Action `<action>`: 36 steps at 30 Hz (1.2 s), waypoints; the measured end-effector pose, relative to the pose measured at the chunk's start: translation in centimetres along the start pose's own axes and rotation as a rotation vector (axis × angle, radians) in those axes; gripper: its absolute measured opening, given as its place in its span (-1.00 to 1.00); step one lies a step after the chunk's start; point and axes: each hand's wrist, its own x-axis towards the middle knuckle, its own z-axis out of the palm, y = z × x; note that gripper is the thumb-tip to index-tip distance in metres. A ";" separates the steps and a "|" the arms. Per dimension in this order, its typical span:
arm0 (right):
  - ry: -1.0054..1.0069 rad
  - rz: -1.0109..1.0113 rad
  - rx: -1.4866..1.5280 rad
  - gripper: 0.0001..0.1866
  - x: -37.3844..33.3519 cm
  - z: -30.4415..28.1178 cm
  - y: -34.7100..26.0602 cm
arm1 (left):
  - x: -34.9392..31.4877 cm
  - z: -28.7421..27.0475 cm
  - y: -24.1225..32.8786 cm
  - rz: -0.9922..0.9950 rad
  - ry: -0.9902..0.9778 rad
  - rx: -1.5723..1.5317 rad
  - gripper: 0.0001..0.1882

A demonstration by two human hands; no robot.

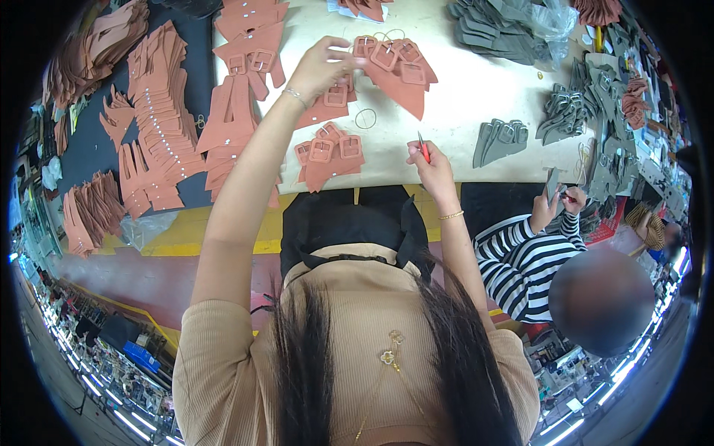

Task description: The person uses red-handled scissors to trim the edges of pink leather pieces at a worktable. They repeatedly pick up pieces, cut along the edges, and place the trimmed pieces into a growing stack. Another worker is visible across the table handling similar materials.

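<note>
My left hand (320, 68) reaches across the table with its fingers curled at the left edge of a bundle of terracotta pieces with square buckles (398, 80). The fingertips seem to pinch that edge, partly hidden by the hand itself. My right hand (433, 172) is closed around a small red-handled tool (425, 152) whose thin pointed tip aims away from me; its exact kind is unclear. Between the hands lie a loose loop of thin cord (365, 118) and another buckled terracotta bundle (329, 152). More buckled pieces (335, 97) sit under my left wrist.
Stacks of terracotta cut pieces (165, 119) cover the dark left part of the table. Grey-green buckled pieces (500, 140) and further grey-green stacks (491, 33) lie to the right, near a clear plastic bag (552, 33). A co-worker in a striped top (513, 253) handles a grey piece at right.
</note>
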 end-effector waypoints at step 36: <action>0.129 -0.811 -0.716 -0.72 10.8 16.7 -5.9 | -5.3 -2.5 -12.0 -0.170 0.531 0.527 -0.76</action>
